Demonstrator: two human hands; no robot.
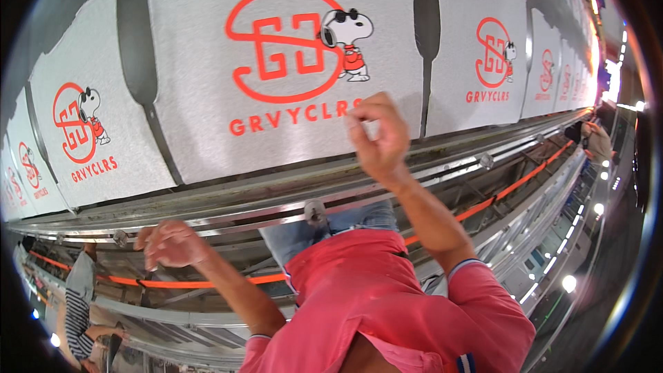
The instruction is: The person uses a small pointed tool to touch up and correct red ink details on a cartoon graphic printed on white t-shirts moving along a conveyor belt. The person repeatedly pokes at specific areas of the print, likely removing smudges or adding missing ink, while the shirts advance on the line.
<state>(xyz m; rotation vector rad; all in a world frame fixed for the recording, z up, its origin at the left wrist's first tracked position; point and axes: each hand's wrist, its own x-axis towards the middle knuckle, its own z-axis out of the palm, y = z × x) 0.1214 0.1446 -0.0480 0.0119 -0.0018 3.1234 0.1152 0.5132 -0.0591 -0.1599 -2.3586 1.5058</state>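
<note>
A light grey cut fabric panel [193, 48] lies flat in front of me on a dark surface. It bears a large orange-red looped emblem, orange lettering and a white cartoon dog in sunglasses. Over its lower right part, in front of the lettering, is my right hand [381, 139], thumb and fingers curled together in a pinch. Anything between those fingertips is too small to make out. My left hand [169, 244] hovers lower on the left, beside the metal rail, its fingers loosely apart and holding nothing. Another printed panel [138, 145] lies to the left, and one more [456, 48] to the right.
Several more printed panels run along the long dark table [135, 34] both ways. A metal rail [228, 204] borders its near edge, with an orange strip [235, 280] below it. Another person in stripes [77, 321] appears at lower left; a hand [595, 139] shows far right.
</note>
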